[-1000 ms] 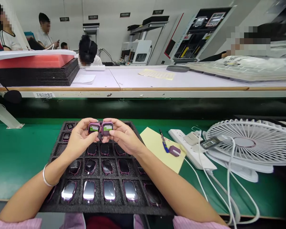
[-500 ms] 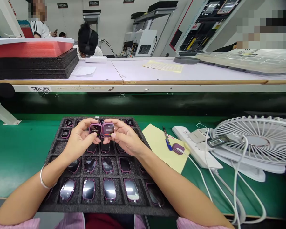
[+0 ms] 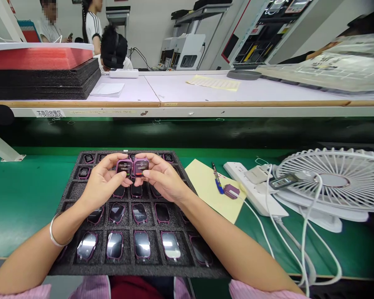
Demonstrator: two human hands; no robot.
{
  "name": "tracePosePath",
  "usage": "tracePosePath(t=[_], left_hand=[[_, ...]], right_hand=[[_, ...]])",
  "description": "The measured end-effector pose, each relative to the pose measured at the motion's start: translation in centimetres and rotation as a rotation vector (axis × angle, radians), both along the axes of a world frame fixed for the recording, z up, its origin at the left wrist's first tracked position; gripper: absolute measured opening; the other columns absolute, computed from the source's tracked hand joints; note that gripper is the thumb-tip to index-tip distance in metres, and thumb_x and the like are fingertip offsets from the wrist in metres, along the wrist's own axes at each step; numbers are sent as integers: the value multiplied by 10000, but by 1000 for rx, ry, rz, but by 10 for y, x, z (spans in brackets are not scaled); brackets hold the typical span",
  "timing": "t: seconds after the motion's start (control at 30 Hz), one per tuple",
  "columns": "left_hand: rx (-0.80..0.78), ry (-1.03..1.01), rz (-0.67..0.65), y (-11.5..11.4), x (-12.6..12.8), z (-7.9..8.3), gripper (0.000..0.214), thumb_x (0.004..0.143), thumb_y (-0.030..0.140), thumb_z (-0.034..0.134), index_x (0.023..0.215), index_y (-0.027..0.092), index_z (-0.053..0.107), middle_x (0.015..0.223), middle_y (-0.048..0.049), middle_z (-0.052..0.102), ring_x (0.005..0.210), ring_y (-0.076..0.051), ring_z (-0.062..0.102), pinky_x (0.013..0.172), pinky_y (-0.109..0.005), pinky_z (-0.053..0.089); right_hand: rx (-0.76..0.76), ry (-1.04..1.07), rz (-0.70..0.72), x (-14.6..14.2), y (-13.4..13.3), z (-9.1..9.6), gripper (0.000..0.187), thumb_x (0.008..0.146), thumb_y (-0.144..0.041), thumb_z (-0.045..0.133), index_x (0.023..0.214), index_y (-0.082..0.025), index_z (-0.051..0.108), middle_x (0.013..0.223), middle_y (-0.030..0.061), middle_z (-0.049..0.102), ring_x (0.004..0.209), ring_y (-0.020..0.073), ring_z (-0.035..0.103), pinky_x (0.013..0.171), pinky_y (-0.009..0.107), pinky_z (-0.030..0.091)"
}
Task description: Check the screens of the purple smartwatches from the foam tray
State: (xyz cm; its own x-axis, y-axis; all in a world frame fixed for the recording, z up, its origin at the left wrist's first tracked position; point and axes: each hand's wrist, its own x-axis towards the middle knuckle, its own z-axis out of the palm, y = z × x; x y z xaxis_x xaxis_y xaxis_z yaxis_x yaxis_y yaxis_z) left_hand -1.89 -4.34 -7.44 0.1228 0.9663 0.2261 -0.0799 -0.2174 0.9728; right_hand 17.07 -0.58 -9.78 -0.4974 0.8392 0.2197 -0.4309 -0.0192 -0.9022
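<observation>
My left hand [image 3: 102,181] pinches a small purple watch body [image 3: 124,167] with its screen lit. My right hand [image 3: 162,178] holds a second purple watch body [image 3: 141,166] right beside the first, the two nearly touching. Both are held above the far half of a black foam tray [image 3: 70,195] on the green bench. The tray's pockets hold several more purple watch bodies [image 3: 142,244], screens up in the near rows. A silver bangle sits on my left wrist.
Right of the tray lie a yellow sheet [image 3: 205,187], a blue pen [image 3: 217,179], another purple watch body [image 3: 231,191] on a white cable, a power strip [image 3: 252,189] and a white fan [image 3: 330,182]. A raised white shelf [image 3: 205,93] carries stacked foam trays [image 3: 40,77]. People are beyond it.
The green labels seen on the two watch bodies are gone and dark lit screens now face me. My hands and the view have shifted only slightly.
</observation>
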Motion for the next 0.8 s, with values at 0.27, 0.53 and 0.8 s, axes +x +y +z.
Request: tracePosePath(t=[0.27,0.53,0.8], left_hand=[[2,-8,-17,-1,-1,0,374,816,222,713,1167,177,590,1172,-79,638,677,-124,739,674,-269,646],[4,3,36,2,-4,-2,375,833,241,688,1188,177,585,1198,-83,640,684,-125,741,685,-269,628],[-35,-36,68,3,-4,-2,397,762,202,710,1136,195,579,1146,-49,634,696,-130,733,735,-310,617]], right_hand=[[-9,-8,13,-2,-2,-1,379,793,-216,754,1150,-226,628,918,-7,719,683,142,724,698,296,569],[-36,33,-113,6,-3,19,286,910,-400,657,1132,-222,630,938,33,758,656,168,717,702,350,584],[-119,16,-99,1,1,8,282,885,-362,670,1126,-221,627,954,49,763,654,177,714,693,344,568]])
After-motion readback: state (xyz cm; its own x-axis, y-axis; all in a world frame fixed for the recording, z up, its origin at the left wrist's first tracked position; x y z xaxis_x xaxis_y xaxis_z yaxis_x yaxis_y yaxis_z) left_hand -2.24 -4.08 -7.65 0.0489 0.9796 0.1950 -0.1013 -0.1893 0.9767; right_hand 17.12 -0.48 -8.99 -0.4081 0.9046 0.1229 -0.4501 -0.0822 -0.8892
